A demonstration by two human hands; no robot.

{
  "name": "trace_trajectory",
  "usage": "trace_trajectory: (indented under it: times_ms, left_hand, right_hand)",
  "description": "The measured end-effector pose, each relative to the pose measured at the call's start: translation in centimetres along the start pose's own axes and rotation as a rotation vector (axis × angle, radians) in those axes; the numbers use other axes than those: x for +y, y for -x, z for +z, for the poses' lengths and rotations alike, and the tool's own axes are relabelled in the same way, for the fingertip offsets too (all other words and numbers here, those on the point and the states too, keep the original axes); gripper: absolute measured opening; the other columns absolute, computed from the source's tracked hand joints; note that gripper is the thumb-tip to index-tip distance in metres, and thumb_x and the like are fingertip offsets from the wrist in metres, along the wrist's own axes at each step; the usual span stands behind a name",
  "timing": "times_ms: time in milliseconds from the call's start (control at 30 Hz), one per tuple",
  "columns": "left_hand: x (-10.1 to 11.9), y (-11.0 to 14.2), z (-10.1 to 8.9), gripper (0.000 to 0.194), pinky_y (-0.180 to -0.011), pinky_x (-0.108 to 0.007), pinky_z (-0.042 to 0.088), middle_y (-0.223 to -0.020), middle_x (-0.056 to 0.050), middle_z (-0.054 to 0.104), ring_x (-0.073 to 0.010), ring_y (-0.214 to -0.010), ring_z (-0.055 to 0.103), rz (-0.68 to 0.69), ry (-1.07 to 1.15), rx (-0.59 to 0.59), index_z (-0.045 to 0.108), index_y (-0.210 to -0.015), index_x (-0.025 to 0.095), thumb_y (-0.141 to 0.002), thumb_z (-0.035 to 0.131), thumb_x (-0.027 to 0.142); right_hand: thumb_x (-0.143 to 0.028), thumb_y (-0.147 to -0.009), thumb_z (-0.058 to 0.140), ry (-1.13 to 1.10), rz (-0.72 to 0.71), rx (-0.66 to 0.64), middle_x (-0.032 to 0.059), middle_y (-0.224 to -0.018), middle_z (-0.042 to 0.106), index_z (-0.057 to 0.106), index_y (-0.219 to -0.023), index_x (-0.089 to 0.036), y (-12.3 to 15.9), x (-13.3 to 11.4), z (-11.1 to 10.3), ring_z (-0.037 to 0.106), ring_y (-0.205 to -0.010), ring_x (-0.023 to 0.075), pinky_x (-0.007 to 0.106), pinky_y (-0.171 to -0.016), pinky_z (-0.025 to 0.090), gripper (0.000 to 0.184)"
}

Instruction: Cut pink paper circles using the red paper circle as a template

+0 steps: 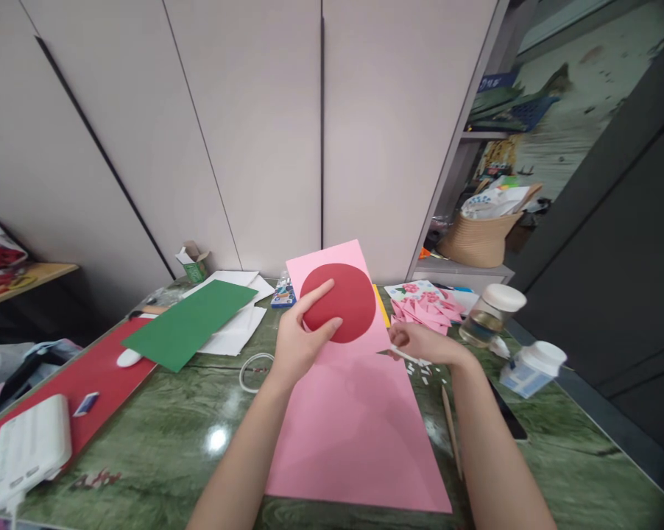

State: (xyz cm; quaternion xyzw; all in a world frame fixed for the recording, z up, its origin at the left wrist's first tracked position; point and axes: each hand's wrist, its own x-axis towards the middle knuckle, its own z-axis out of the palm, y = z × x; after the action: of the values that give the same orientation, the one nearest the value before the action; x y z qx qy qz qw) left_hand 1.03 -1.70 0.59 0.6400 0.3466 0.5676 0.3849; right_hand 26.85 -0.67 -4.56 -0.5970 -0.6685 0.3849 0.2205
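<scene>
My left hand (302,331) holds up a pink piece of paper (332,255) with a red paper circle (354,298) lying flat on it; the fingers press on the circle. In my right hand (423,342) is a pair of scissors with white handles (405,355). Their dark blade tip shows at the lower right corner of the raised pink piece. Below both hands a large pink sheet (359,442) lies on the table. Small white scraps (420,372) are scattered beside my right wrist.
A green sheet (193,324) overlaps a red sheet (116,386) and white papers on the left, near a white power bank (34,445). Folded pink pieces (420,316), a clear jar (489,316), a white bottle (534,368), a pencil (451,430) and a phone (506,412) lie right.
</scene>
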Motion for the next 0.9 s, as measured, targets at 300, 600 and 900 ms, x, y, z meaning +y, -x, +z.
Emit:
trace_trajectory:
  times_ms: [300,600,900]
  left_hand:
    - [0.1,0.4,0.5,0.051,-0.097,-0.036,0.044,-0.127,-0.005,0.056,-0.0252,-0.116,0.052,0.033,-0.074,-0.090,0.056,-0.122,0.025,-0.071,0.064,0.020]
    - [0.0,0.6,1.2,0.048,-0.097,-0.035,0.044,-0.124,-0.003,0.059,-0.0231,-0.116,0.052,0.119,-0.124,-0.180,0.056,-0.120,0.027,-0.073,0.063,0.019]
    - [-0.4,0.3,1.2,0.029,-0.087,-0.031,0.051,-0.106,-0.003,0.069,-0.0199,-0.100,0.063,0.059,-0.100,-0.230,0.068,-0.102,0.025,-0.073,0.063,0.019]
  right_hand:
    - [-0.042,-0.071,0.065,-0.679,-0.417,0.470,-0.0029,-0.073,0.051,0.047,-0.081,-0.021,2.4,-5.8,1.4,0.048,-0.060,0.0097,0.023,-0.057,0.040,0.029]
    - [-0.023,-0.063,0.074,-0.876,-0.387,0.491,-0.0100,-0.056,0.047,0.041,-0.080,-0.025,3.8,-8.4,3.2,0.043,-0.048,0.0079,0.020,-0.051,0.036,0.037]
    - [-0.017,-0.059,0.076,-0.851,-0.396,0.579,-0.0081,-0.062,0.056,0.041,-0.080,-0.024,3.5,-8.3,3.2,0.047,-0.050,0.0075,0.019,-0.050,0.035,0.041]
